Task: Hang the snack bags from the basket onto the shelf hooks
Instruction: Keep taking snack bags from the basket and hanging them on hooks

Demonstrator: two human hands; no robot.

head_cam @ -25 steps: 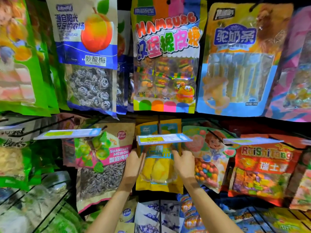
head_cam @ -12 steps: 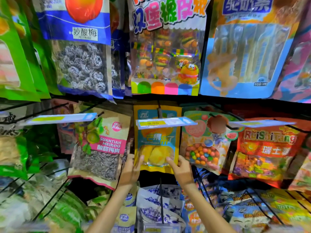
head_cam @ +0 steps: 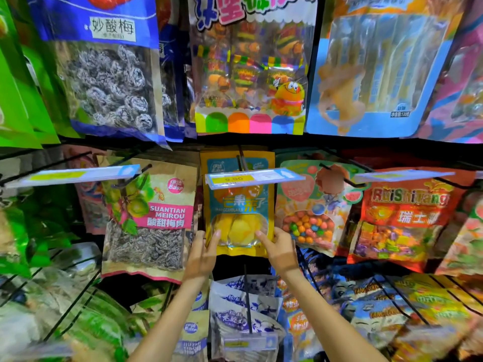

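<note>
Yellow bag (head_cam: 239, 202) (already hooked): left hand (head_cam: 201, 257), right hand (head_cam: 281, 253) fingers (head_cam: 262, 235) grip its lower sides.

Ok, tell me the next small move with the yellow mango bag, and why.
Probably let go. The yellow mango bag already seems threaded on the hook behind the price tag and hangs straight, while the left hand and right hand only pinch its lower corners.

A price tag (head_cam: 254, 176) hides part of the mango bag (head_cam: 239, 231).
</note>
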